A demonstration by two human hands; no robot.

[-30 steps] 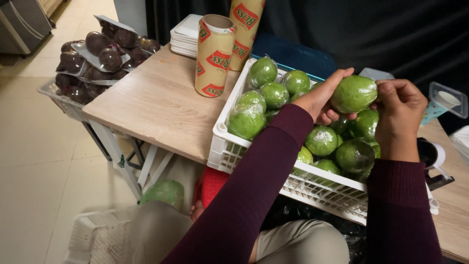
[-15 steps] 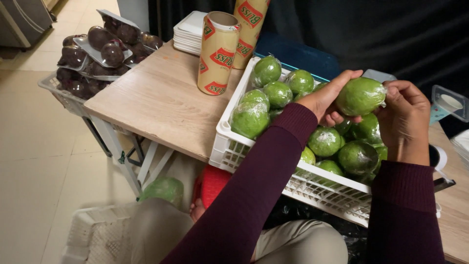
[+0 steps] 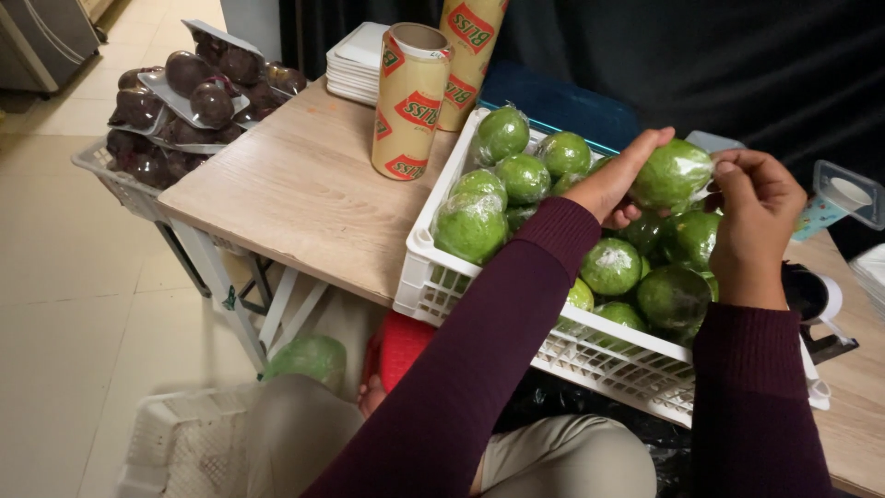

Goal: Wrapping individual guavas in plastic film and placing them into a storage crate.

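In the white crate point(image 3: 433, 286) on the table point(image 3: 295, 194) lie many green fruits point(image 3: 521, 175), each wrapped in clear film; the crate's near edge overhangs the table's front, above the person's lap. To the left, off the table's end, a second basket point(image 3: 106, 175) carries trays of dark fruit point(image 3: 198, 88) under film, stacked high. A stack of white foam trays point(image 3: 355, 60) sits at the table's far edge, and two rolls of cling film point(image 3: 410, 101) stand upright just beside the crate's far left corner. The bare tabletop between basket and crate is the widest open stretch. A small clear tub point(image 3: 848, 189) sits to the right, beyond the crate.

Above the crate's far right part, both hands hold one wrapped fruit point(image 3: 673, 171). The left hand point(image 3: 618, 180) cups it from the left, fingers curled over the top; the right hand point(image 3: 751, 207) pinches the film at its right side. The fruit is glossy green, round, its wrap wrinkled and shining.
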